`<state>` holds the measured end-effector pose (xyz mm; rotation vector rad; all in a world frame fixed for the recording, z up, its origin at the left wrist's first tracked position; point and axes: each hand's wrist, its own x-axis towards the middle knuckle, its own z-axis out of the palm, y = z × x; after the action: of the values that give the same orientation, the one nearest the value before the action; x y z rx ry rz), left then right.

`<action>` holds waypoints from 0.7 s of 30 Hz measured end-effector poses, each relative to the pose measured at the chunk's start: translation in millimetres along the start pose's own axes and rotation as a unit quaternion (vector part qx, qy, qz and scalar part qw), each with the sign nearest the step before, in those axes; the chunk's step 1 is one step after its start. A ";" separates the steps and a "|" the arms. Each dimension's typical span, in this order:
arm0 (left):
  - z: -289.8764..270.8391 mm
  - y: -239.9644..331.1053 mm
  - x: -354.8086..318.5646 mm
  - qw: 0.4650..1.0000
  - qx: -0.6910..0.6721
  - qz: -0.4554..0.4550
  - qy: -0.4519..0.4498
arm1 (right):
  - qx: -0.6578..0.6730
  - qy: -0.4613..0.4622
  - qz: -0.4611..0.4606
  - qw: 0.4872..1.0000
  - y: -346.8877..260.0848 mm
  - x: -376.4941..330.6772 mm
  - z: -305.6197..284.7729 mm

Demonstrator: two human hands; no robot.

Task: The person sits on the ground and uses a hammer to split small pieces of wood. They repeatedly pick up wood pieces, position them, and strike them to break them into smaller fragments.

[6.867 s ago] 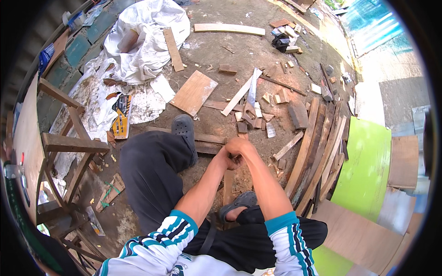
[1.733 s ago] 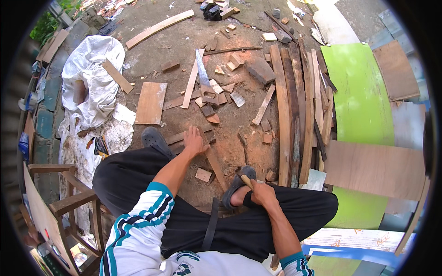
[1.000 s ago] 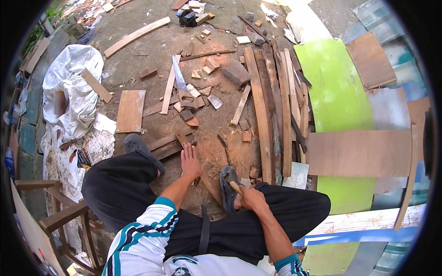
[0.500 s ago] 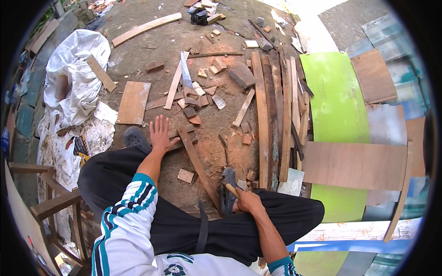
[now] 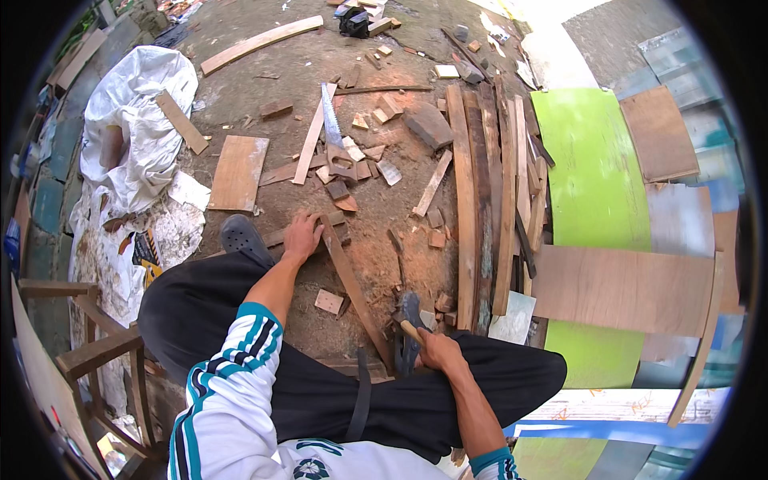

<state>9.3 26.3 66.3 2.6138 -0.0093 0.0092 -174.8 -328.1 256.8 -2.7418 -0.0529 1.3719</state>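
My left hand [image 5: 302,238] rests at the upper end of a long brown wooden strip [image 5: 352,284], fingers curled at the spot where it meets a crosswise wooden piece [image 5: 276,238]. That strip slants down to beside my right foot. In my right hand [image 5: 440,352] is a wooden-handled tool [image 5: 411,331], held low in front of my right shin; its head is hard to make out against the dark clog [image 5: 409,308]. A small wooden block [image 5: 329,301] lies on the ground between my legs.
A handsaw [image 5: 332,124] lies among offcuts ahead. Long planks [image 5: 464,200] run along the right, beside a green board [image 5: 592,168] and a brown plywood sheet [image 5: 628,290]. White sacking [image 5: 136,96] and a wooden frame [image 5: 100,356] are at my left.
My left hand has gone from spread flat to curled fingers at the strip's upper end. The right hand still holds the tool near my foot. The whole view has shifted slightly.
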 end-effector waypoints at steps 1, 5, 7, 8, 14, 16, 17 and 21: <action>-2.5 0.0 4.6 1.000 0.010 0.012 0.000 | -0.001 -0.001 0.000 1.000 0.5 0.0 0.3; -5.4 -4.7 18.7 0.998 0.005 0.048 -0.043 | -0.005 -0.012 0.004 1.000 -2.5 2.0 -2.3; -3.2 -8.0 23.2 0.996 0.030 0.071 -0.040 | -0.001 -0.006 0.004 1.000 -4.4 1.4 -5.6; -1.6 -8.5 23.9 0.996 0.033 0.079 -0.038 | -0.003 -0.011 0.005 1.000 -4.1 2.3 -5.7; 6.8 -6.5 17.9 0.996 0.043 0.071 0.016 | -0.003 -0.027 0.005 1.000 -12.2 5.0 -15.2; 9.1 1.4 14.6 0.999 0.030 0.018 0.026 | -0.002 -0.035 0.015 0.999 -15.3 5.6 -19.3; 9.8 5.0 15.0 1.000 0.018 -0.004 0.016 | 0.002 -0.033 0.014 0.999 -15.1 6.1 -18.5; 11.7 5.3 14.0 0.999 -0.022 -0.046 0.007 | 0.014 -0.030 0.015 0.999 -14.7 7.6 -17.4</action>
<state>23.3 15.8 59.0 2.5682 0.1143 -0.0060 -156.3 -313.8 262.4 -2.6900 0.0022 1.4504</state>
